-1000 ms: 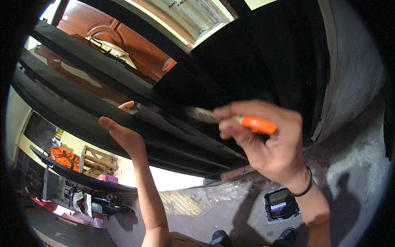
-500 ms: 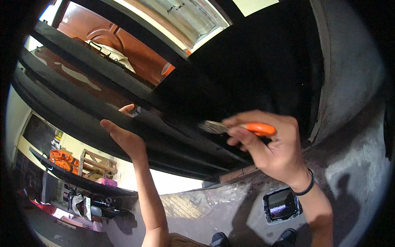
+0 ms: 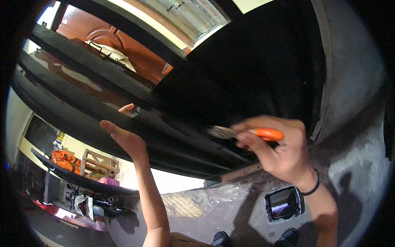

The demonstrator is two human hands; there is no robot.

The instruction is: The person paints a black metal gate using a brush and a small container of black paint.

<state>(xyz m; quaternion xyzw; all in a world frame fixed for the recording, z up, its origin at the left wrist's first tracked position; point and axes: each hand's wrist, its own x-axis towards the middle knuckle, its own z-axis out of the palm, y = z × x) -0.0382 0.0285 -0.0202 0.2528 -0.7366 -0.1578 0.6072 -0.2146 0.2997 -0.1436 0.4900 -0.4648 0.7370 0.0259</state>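
Far left, low: a parked motorcycle (image 3: 88, 206) and a wooden slatted crate (image 3: 98, 162) are seen beyond the work, well apart from it.

Left hand (image 3: 125, 138): opened flat, palm pressed against a bar of the black-painted metal gate (image 3: 173, 136), one fingertip hooked over the bar's far edge. Nothing is gripped; the gate is only steadied.

Centre: paint brush with orange plastic handle and pale bristles (image 3: 247, 132), bristle tip laid on the gate's lower bars, just left of the solid black panel.

Right hand (image 3: 279, 150): closed round the brush handle, pinched between thumb and fingers, a dark band worn at the wrist.

Near, lower right: small square paint tray with dark liquid (image 3: 284, 203) set on the grey concrete floor (image 3: 230, 206), close by the dark shoes (image 3: 222, 238).

Risks, judged:
- Left palm likely marked, or fresh coat smudged, if that bar is wet.
- Drips onto concrete from an overloaded brush.
- Tray could be kicked over, being so near the feet.
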